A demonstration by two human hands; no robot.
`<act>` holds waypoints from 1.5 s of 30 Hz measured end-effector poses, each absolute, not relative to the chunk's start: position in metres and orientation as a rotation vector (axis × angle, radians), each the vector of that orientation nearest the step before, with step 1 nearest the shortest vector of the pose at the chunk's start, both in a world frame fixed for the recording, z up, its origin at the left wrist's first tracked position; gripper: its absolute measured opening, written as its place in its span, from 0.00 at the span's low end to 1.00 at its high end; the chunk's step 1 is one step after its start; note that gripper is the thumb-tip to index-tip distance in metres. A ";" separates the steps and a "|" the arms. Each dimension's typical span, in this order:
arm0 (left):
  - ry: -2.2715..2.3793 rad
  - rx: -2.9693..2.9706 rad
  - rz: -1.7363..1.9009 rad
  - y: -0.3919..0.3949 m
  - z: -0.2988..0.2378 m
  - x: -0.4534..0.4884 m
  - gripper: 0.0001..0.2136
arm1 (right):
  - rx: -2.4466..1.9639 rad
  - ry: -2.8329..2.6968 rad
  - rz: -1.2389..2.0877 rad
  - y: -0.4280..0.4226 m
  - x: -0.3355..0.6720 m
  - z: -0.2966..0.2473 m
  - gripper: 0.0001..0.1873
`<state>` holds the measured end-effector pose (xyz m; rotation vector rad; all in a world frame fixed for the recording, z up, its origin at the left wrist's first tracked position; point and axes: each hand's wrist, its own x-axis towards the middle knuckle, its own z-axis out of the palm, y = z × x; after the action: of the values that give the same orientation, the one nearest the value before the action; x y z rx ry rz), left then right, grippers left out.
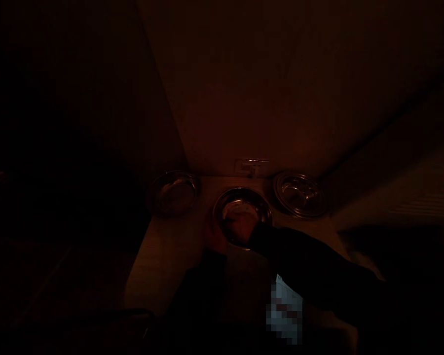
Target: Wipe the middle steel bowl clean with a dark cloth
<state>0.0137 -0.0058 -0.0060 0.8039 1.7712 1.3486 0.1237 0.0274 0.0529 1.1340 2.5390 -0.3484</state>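
The scene is very dark. Three round steel dishes stand on a pale counter near the wall. My right hand (pixel 240 228), coming out of a dark sleeve, reaches into the middle dish (pixel 225 203); its fingers are too dim to read. My left hand (pixel 213 236) rests at the left rim of that same dish and seems to steady it, though its fingers are also unclear. The left dish (pixel 173 193) and the right dish (pixel 299 195) stand apart, untouched.
The counter (pixel 170 256) ends at a wall with a small socket plate (pixel 251 166) just behind the dishes. A pale card or paper (pixel 286 305) lies near the front edge. Everything to the left is black shadow.
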 end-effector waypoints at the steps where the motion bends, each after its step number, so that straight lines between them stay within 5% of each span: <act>1: 1.772 0.810 1.354 -0.006 -0.007 0.013 0.18 | 1.150 2.557 -0.337 0.027 0.119 0.052 0.16; 19: 1.773 0.899 1.367 -0.009 -0.002 0.013 0.20 | 1.295 2.484 -0.055 0.062 0.147 0.055 0.17; 31: 1.817 0.885 1.360 -0.008 0.001 0.016 0.20 | 1.062 2.539 -0.330 0.029 0.149 0.059 0.10; 35: 1.834 0.893 1.354 -0.009 0.000 0.015 0.19 | 1.216 2.468 -0.231 0.049 0.159 0.059 0.17; 45: 1.841 0.884 1.369 -0.008 -0.005 0.016 0.19 | 1.277 2.613 -0.250 0.046 0.118 0.045 0.17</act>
<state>0.0160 -0.0081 -0.0053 0.8837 1.8410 1.3691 0.1184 0.0461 0.0452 1.2767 2.6131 -0.2499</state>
